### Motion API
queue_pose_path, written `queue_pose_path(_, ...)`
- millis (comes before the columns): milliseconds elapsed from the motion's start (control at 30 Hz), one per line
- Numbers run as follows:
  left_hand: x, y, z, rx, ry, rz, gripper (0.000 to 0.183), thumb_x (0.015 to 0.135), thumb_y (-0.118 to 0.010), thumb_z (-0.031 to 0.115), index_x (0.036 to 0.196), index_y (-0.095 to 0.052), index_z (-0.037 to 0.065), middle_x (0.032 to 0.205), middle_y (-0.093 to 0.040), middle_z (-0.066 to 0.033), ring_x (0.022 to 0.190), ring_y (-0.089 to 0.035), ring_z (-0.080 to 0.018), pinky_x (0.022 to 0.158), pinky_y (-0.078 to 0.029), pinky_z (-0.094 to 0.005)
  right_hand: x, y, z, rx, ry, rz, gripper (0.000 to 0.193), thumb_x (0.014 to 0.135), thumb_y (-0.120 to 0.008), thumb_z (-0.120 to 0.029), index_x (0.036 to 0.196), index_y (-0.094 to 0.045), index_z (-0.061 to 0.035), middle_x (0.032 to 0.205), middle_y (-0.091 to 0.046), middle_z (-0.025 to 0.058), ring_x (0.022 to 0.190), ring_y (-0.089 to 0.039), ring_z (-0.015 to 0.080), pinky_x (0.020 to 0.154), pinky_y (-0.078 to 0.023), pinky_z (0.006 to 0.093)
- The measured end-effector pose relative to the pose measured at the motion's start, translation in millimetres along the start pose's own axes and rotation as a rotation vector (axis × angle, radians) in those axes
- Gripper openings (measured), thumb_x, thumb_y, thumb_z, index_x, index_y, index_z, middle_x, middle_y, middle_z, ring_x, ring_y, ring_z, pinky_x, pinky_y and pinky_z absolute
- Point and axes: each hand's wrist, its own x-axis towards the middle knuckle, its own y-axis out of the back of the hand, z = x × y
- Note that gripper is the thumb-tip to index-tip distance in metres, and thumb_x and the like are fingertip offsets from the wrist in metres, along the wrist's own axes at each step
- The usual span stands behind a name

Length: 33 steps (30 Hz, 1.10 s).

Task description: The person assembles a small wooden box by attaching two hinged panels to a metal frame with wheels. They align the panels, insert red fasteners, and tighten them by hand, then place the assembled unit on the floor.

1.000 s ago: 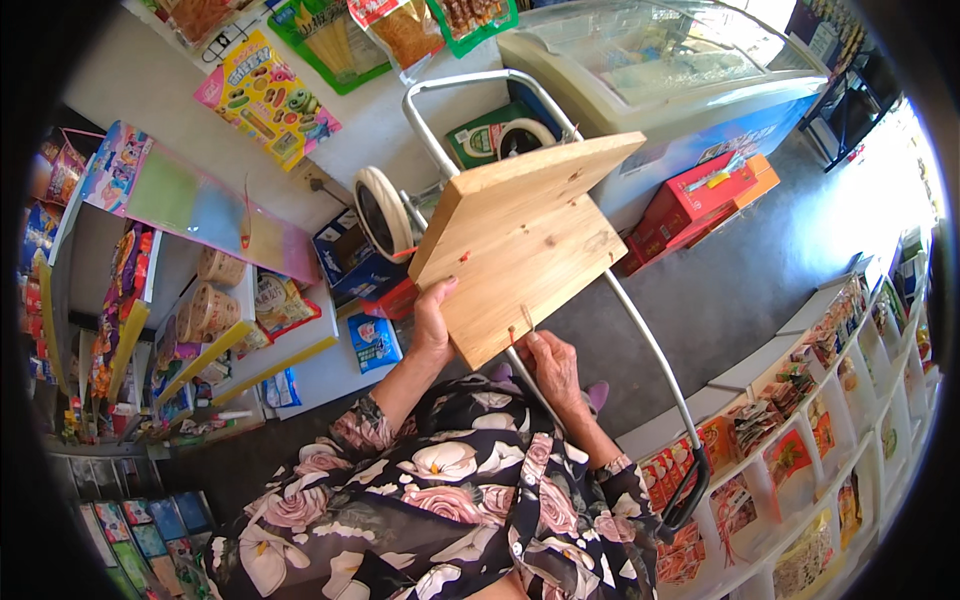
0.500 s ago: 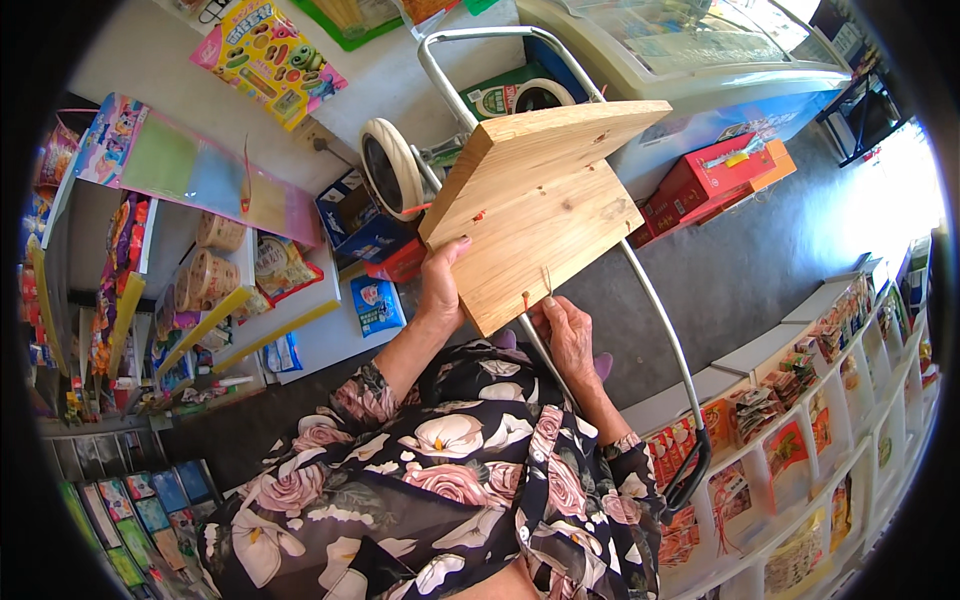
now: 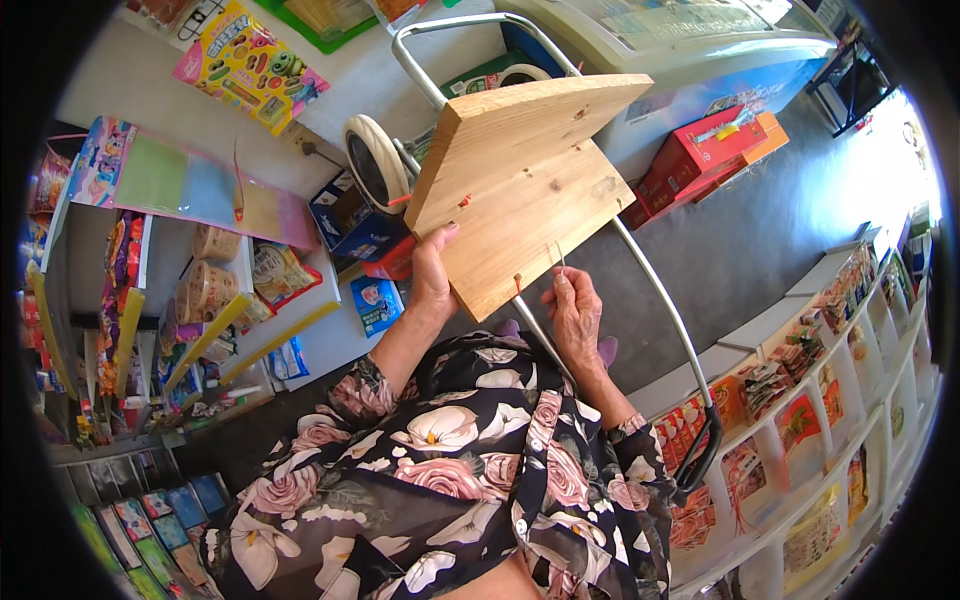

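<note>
Two pale wooden boards (image 3: 545,215), joined at an angle, sit on the silver tubular frame (image 3: 655,282) of a wheeled cart. My left hand (image 3: 432,278) grips their left edge, thumb on top, with its other fingers hidden underneath. Just off the near edge, my right hand (image 3: 574,312) pinches a thin wire or cord (image 3: 561,252) that stands up against the wood. A red tie (image 3: 519,282) shows near the front corner, and another red bit (image 3: 464,202) near where the boards meet. A white-rimmed cart wheel (image 3: 377,162) lies beyond my left hand.
Shelves with packaged snacks and tubs (image 3: 208,290) stand on the left. Along the right runs a clear-fronted rack (image 3: 790,480) of packets. A red box (image 3: 695,165) rests on the floor beside a chest freezer (image 3: 690,45). The frame's black handle (image 3: 700,455) reaches toward the rack.
Boards and cart appear slightly higher and further left, along with the surroundings. My right hand has drawn a little away from the board's near edge; the left keeps its hold.
</note>
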Motion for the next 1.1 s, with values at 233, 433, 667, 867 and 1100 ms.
queue_pose_path(233, 6, -3, 1, 0.002, -0.004, -0.021, 0.049, 0.078, -0.057, 0.023, 0.119, -0.048, -0.004, 0.106, -0.059, -0.0158, 0.096, -0.06, -0.0286, 0.085, -0.048, -0.0391, 11, 5, -23, -0.524, 0.643, -0.017, 0.023, 0.089, -0.055, -0.008, 0.112, -0.059, -0.0069, 0.082, -0.065, 0.0134, 0.063, -0.063, 0.0222, 0.056, -0.049, 0.0301)
queue_pose_path(433, 3, -11, 4, -0.001, -0.03, 0.006, 0.046, 0.08, -0.055, 0.022, 0.116, -0.05, -0.005, 0.105, -0.06, -0.0162, 0.094, -0.061, -0.0267, 0.083, -0.049, -0.0377, 31, -1, -73, -0.821, 0.794, -0.12, 0.028, 0.08, -0.061, -0.007, 0.108, -0.059, -0.009, 0.07, -0.064, 0.0106, 0.063, -0.064, 0.0262, 0.054, -0.05, 0.0348)
queue_pose_path(667, 3, -11, 4, 0.007, -0.008, -0.032, 0.045, 0.081, -0.055, 0.027, 0.117, -0.052, 0.0, 0.106, -0.061, -0.0133, 0.095, -0.061, -0.0258, 0.084, -0.049, -0.0376, 42, -28, -89, -0.908, 0.766, -0.239, 0.034, 0.075, -0.057, -0.008, 0.109, -0.058, -0.009, 0.07, -0.064, 0.0101, 0.064, -0.065, 0.028, 0.055, -0.051, 0.0386)
queue_pose_path(867, 8, -6, -1, 0.004, -0.009, 0.012, 0.038, 0.084, -0.054, 0.025, 0.113, -0.055, 0.001, 0.103, -0.062, -0.0109, 0.092, -0.062, -0.0237, 0.082, -0.05, -0.0356, 51, -44, -92, -0.904, 0.755, -0.289, 0.023, 0.086, -0.055, -0.01, 0.108, -0.061, -0.0118, 0.075, -0.064, 0.0109, 0.062, -0.063, 0.0302, 0.055, -0.05, 0.0392)
queue_pose_path(1100, 9, -9, -11, -0.071, -0.181, 0.025, 0.036, 0.081, -0.059, 0.014, 0.114, -0.051, 0.002, 0.105, -0.059, -0.0103, 0.093, -0.06, -0.0206, 0.08, -0.05, -0.0342, 55, -50, -96, -0.902, 0.77, -0.26, 0.026, 0.082, -0.056, -0.008, 0.107, -0.063, -0.0094, 0.076, -0.065, 0.0129, 0.065, -0.064, 0.0298, 0.058, -0.051, 0.0391)
